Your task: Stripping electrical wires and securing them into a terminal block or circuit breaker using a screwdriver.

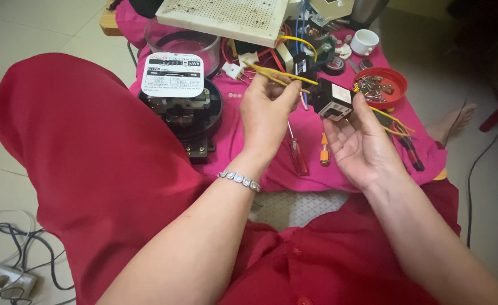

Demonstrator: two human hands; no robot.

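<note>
now | left hand (269, 110) fingers pinch yellow wire (280, 74), lying left-right | right hand (359, 141) fingers grip black switch block (332, 99)

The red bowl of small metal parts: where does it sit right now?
In the head view the red bowl sits at the upper right on the pink cloth, just beyond the right hand and below the white cup.

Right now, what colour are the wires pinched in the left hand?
Yellow wires, in the left hand; the head view shows them best.

Two screwdrivers (298, 155), one red bowl (398, 79), one white cup (365, 42), one meter (177, 90).
</note>
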